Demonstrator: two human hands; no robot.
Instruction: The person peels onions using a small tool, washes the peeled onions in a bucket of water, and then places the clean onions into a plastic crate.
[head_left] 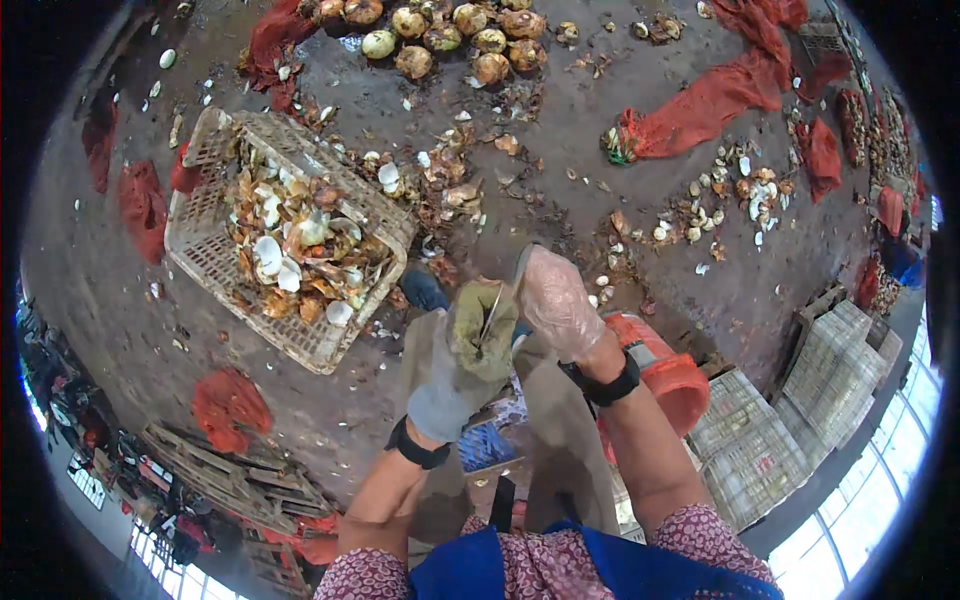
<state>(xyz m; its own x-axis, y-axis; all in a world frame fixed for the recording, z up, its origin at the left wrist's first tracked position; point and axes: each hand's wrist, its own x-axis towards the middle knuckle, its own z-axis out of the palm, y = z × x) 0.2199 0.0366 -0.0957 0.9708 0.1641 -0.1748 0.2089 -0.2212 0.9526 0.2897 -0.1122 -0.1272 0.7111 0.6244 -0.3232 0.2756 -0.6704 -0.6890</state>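
Observation:
My left hand (480,335), in a stained green-brown glove with a grey cuff, is curled in front of my lap. A thin, pale, straight edge (492,312) shows against its palm side; whether it is a blade I cannot tell. Close on its right is my right hand (556,300), covered by a clear plastic glove, with the fingers closed. What either hand holds is hidden. A pale plastic crate (310,345) lies left of my hands, with onion skins and peelings (290,240) in it. Beside my right forearm stands an orange-red bucket (660,370).
Unpeeled onions (440,38) lie heaped ahead, peelings around them. Small white onion pieces (700,215) are scattered to the right. Red mesh sacks (700,110) lie on the wet floor (560,130). Stacked pale crates (750,440) stand at right, wooden pallets (230,470) at lower left.

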